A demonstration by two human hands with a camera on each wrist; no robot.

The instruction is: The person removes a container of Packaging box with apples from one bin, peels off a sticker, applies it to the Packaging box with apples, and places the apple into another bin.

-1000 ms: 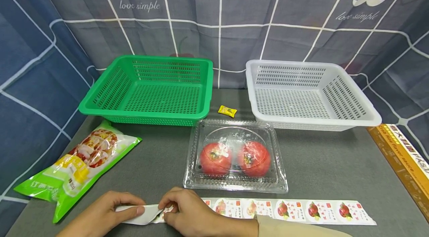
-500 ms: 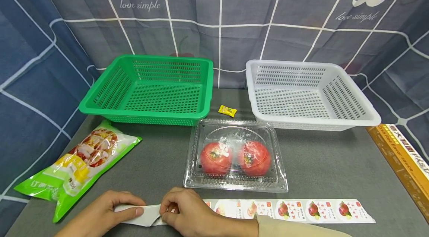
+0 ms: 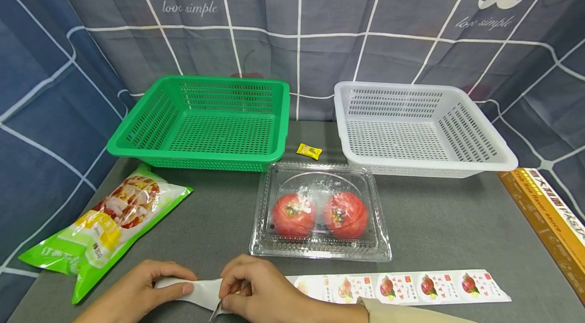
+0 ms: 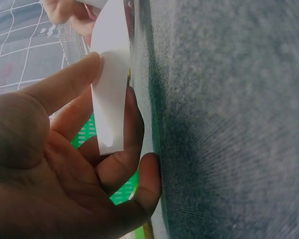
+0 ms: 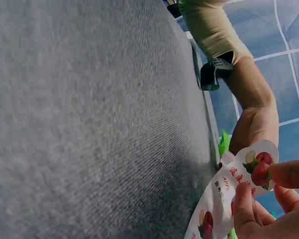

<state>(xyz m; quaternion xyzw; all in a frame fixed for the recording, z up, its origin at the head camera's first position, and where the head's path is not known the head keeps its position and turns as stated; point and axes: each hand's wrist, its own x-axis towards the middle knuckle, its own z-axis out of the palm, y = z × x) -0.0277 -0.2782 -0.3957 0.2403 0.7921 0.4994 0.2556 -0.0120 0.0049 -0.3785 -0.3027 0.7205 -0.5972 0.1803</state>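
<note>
A long strip of fruit-picture stickers (image 3: 402, 287) lies along the front of the dark table, its left end lifted and bent over. My left hand (image 3: 153, 285) pinches that end between thumb and fingers; the white backing (image 4: 109, 94) faces the left wrist camera. At the bend, my right hand (image 3: 258, 285) pinches a sticker (image 5: 259, 167) with thumb and fingertips. This sticker has a rounded edge, red fruit and red lettering, and stands up from the strip. Behind the strip sits a clear clamshell box (image 3: 320, 251) with two tomatoes (image 3: 294, 215) inside.
At the back stand a green basket (image 3: 196, 153) and a white basket (image 3: 429, 165), with a small yellow packet (image 3: 309, 151) between them. A green food bag (image 3: 114, 221) lies at the left, a brown pasta box (image 3: 548, 226) at the right edge.
My right hand has shifted slightly right, and the strip between my hands has bent further, with more white backing showing. The left hand has barely moved.
</note>
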